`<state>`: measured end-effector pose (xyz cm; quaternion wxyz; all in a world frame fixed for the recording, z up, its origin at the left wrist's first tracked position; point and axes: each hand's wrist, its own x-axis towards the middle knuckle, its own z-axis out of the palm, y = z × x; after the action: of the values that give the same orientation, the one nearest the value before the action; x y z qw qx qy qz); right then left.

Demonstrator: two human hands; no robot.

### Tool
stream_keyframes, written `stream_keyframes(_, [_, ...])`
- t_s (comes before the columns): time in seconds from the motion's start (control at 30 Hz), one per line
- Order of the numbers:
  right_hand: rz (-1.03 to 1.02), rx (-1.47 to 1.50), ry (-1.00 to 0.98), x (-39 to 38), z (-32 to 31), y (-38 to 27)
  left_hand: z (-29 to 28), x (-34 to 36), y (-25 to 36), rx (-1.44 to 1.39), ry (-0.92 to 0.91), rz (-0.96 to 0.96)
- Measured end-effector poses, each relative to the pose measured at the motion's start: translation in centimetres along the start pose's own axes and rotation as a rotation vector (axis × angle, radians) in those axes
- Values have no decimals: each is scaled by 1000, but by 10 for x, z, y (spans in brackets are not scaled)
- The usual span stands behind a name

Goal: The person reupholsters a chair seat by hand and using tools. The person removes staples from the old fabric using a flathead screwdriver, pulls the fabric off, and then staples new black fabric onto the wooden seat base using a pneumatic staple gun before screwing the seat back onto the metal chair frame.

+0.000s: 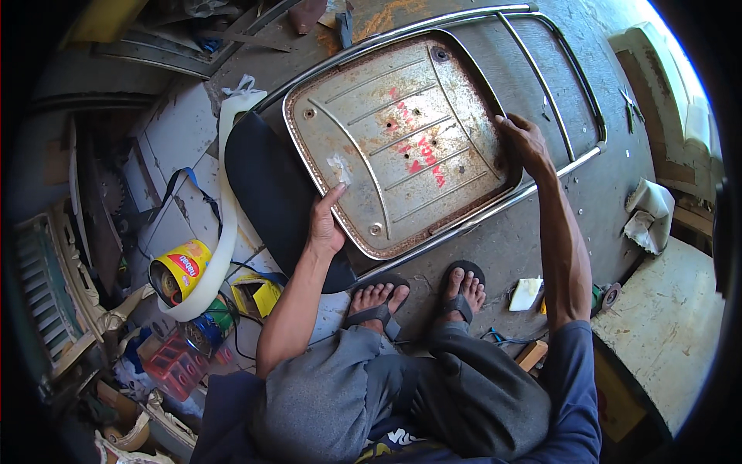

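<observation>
Metal panel (pixel 402 147): bare, scratched and rust-edged, with red marks on its upturned face; it lies between the two hands and over part of the chrome frame.
Left hand (pixel 328 226): fingers clamped on the panel's near left edge, thumb on the face and the other fingertips hidden.
Right hand (pixel 530 145): fingers bent and clamped on the panel's right rim, their undersides out of sight.
Rust and holes: brown rust lines the panel's rim, and several small holes show near its middle.
Chrome frame (pixel 583 158): passes under the panel and reaches out beyond its right side.
Black cushion (pixel 267 193): just left of the panel, partly covered by it.
Stage: the panel's visible face is stripped of padding; its rust looks untreated, and fixing to the frame seems undone, though the hidden underside leaves that unsure.
White strip (pixel 229 178): curves down left of the panel, past the cushion.
Yellow tin (pixel 182 271): farther out, below and left of the panel.
Pliers-like tool (pixel 630 108): well apart, right of the panel on the grey floor (pixel 495 255).
</observation>
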<state>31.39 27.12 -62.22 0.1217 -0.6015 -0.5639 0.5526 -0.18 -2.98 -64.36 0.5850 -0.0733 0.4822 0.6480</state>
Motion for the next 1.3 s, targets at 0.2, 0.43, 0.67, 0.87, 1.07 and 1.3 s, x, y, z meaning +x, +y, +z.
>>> stream_keyframes(0.2, [-4,-4,5,2,3,-1,-1,0,6,-35,-53,-63])
stream_keyframes(0.43, [-55,38,26,3,2,12,2,-24,4,-134,-124,-148])
stream_keyframes(0.67, [-13,37,-11,-1,4,7,-12,-47,-19,-114,-55,-180])
stream_keyframes(0.87, [-43,-2,3,2,1,14,2,-59,-12,-116,-133,-297])
stream_keyframes(1.07, [-132,-18,44,4,8,18,-9,-44,-20,-98,-78,-162])
stream_keyframes(1.3, [-120,-11,79,1,8,16,1,-46,-22,-17,-64,-131])
